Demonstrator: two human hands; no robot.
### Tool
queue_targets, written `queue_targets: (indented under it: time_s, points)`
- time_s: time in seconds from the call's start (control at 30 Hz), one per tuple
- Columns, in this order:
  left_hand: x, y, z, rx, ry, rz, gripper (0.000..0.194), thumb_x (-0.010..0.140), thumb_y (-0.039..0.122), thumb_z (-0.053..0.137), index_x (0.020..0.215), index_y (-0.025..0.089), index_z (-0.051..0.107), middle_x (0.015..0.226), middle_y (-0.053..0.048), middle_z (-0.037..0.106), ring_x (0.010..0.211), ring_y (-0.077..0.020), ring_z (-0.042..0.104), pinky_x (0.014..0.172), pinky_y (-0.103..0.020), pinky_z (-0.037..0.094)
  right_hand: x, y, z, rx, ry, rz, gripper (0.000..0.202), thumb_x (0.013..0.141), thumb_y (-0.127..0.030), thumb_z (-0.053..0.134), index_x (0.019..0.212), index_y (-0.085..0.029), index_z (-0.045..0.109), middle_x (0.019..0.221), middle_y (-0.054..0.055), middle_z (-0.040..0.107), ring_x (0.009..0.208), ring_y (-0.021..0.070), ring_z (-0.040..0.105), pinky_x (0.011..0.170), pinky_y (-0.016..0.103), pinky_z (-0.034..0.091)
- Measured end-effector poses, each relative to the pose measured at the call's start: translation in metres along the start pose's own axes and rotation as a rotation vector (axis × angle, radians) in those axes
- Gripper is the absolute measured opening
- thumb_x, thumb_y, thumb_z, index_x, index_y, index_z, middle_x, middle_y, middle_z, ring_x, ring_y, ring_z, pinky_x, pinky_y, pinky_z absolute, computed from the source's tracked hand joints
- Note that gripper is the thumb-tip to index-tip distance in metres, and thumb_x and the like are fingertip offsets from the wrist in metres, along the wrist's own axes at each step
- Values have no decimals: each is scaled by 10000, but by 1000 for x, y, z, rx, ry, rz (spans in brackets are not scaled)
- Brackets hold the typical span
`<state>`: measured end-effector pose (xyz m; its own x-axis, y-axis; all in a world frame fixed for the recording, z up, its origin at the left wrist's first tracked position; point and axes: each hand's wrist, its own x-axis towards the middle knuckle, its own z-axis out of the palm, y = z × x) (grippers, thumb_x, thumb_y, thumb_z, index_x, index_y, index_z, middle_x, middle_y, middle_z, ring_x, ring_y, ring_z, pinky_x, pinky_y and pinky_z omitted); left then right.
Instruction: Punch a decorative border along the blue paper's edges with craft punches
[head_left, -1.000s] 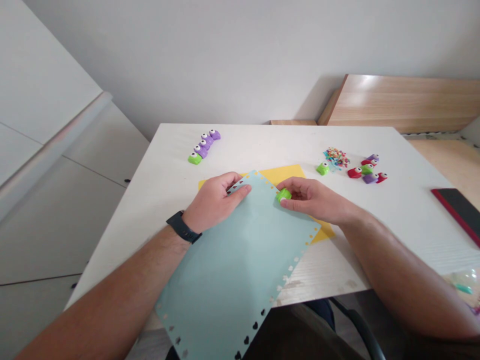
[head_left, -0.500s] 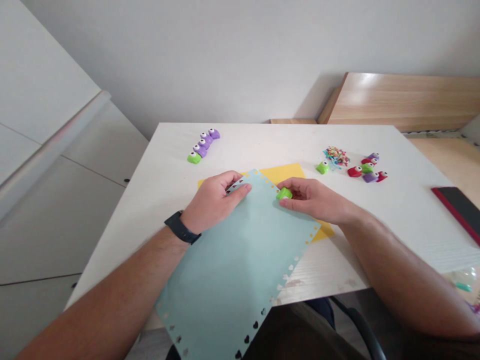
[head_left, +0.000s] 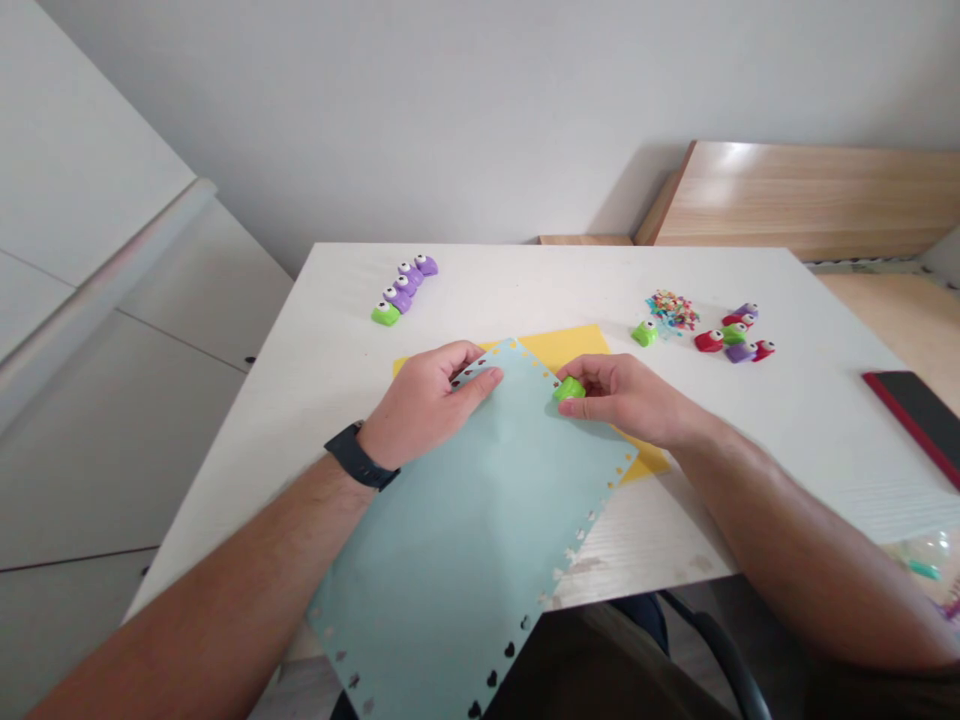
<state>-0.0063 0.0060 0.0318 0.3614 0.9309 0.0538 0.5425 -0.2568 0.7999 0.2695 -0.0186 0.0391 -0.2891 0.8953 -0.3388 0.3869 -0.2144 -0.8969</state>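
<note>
A light blue sheet of paper (head_left: 480,520) lies slanted before me, with small shapes, hearts among them, punched along its edges. My left hand (head_left: 427,405) grips its far left edge, thumb on top and fingers underneath. At the sheet's upper right edge, my right hand (head_left: 626,398) is closed on a green craft punch (head_left: 570,389), pinched between thumb and fingers; the paper's edge meets the punch. Whether the paper is inside the slot cannot be seen. Beneath the blue sheet lies a yellow sheet (head_left: 570,347), mostly covered.
A row of purple punches and a green one (head_left: 385,314) stands at the back left. Several more punches (head_left: 709,341) sit at the right, beside a heap of coloured paper bits (head_left: 673,310). A dark red-edged case (head_left: 916,415) lies at the right table edge.
Both hands hold nearly the same places on paper and punch. The view has shifted very slightly, and the green punch appears tilted a little differently.
</note>
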Motion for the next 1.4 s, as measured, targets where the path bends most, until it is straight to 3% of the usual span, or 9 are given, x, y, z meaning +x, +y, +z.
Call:
queue_targets:
  time_s: [0.43, 1.1, 1.4]
  points:
    - [0, 2, 1, 6, -7, -5, 359, 972, 536, 640, 963, 185, 715, 831, 3, 705, 715, -151, 573, 611, -256, 403, 2, 3, 2, -168, 42, -66, 292, 806, -358, 786, 1052, -204, 749, 775, -8, 650, 678, 143, 553, 602, 272, 431]
    - [2, 0, 3, -7, -11, -15, 347, 958, 528, 659, 981, 190, 732, 872, 0, 745, 751, -162, 614, 653, -251, 444, 8, 6, 8, -314, 83, -108, 192, 818, -317, 747, 986, -225, 731, 780, -4, 682, 707, 157, 569, 648, 282, 428]
    - [3, -2, 2, 10, -17, -19, 359, 963, 540, 646, 965, 189, 721, 849, 2, 725, 731, -157, 595, 632, -257, 428, 2, -3, 7, -341, 72, -108, 256, 823, -327, 756, 1051, -212, 742, 830, 10, 710, 728, 168, 585, 668, 301, 447]
